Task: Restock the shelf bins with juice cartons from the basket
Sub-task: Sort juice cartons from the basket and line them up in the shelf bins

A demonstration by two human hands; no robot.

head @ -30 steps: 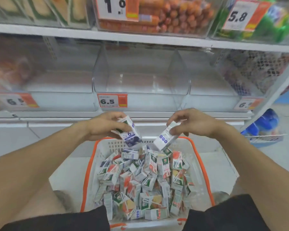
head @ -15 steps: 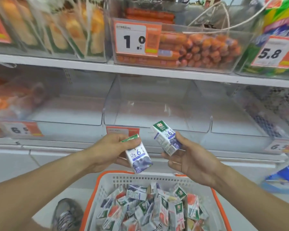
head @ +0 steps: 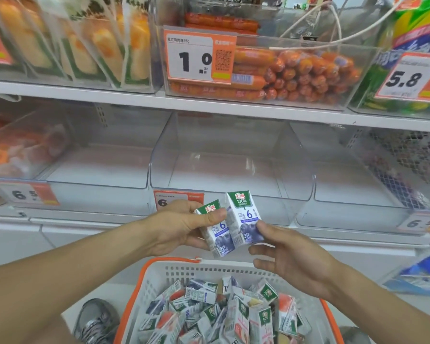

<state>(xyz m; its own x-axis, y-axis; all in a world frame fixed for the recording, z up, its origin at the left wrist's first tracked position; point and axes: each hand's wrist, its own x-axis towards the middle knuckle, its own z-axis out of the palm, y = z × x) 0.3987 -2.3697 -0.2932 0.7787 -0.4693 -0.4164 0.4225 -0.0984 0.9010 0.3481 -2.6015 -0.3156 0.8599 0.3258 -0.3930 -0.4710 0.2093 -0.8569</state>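
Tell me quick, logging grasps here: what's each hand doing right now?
Left hand: holds the left blueberry carton, thumb across its front.
Right hand: pinches the right blueberry carton at its lower edge.

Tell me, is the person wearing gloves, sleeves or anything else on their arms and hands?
No. Both forearms are bare up to the frame's edge, with no sleeves showing. The left hand and right hand wear no gloves, and no rings, watch or wristband can be seen.
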